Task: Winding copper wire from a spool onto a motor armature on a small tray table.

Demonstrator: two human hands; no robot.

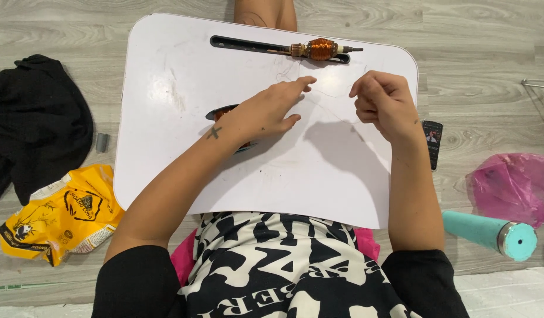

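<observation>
Copper coil point(321, 49) already wound, resting in the tray point(166, 118) slot; left hand point(266, 112) fingers spread, right hand point(384, 103) pinching thin wire point(333, 94), more apparently left.

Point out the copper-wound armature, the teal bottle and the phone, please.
copper-wound armature point(320, 49), head view, on its orange copper coil.
teal bottle point(477, 228), head view, on the middle of its body.
phone point(432, 141), head view, on its dark face beside the tray.

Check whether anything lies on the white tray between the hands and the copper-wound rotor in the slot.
Nothing visible does. The tray is bare between the left hand, the right hand and the rotor in its slot.
</observation>
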